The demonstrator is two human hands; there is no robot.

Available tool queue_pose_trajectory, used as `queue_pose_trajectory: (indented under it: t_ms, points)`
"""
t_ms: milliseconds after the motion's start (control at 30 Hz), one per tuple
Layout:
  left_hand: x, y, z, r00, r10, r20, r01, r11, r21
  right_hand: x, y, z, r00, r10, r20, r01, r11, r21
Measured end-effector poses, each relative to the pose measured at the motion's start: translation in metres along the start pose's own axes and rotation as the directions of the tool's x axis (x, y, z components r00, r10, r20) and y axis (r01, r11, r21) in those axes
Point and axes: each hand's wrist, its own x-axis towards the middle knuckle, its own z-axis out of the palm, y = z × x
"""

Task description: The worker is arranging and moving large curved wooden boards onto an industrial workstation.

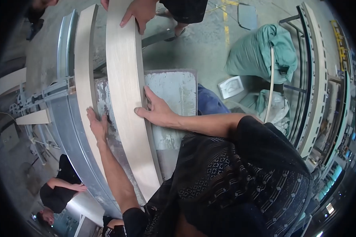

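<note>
A person leans over a metal worktop (pixel 174 91) where a long pale wooden board (pixel 126 102) lies, its long axis running from near to far. The right hand (pixel 156 110) presses flat on the board's right edge, fingers spread, thumb lying across the top face. The left hand (pixel 97 125) rests on the left, in the gap between this board and a second pale board (pixel 84 67), fingers stretched out, pinching nothing. At the far end another person's hand (pixel 136 14) grips the board. The scratched, paint-flecked worktop stands on a concrete floor (pixel 201 43). Green sacks (pixel 261 55) lie to the right, beside metal racks (pixel 316 79).
</note>
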Motion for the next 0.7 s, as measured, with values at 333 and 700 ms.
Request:
queue_pose_trajectory:
  t_ms: [333, 700]
  points:
    - [-0.05, -0.01, -0.002, 0.992, -0.115, 0.043, 0.116, 0.993, -0.035, -0.01, 0.033, 0.009, 0.998, -0.061, -0.011, 0.059, 0.991, -0.118]
    - [-0.057, -0.009, 0.01, 0.964, -0.261, -0.058, 0.252, 0.959, -0.129, -0.011, 0.004, 0.008, 0.985, -0.079, 0.151, 0.071, 0.996, 0.056]
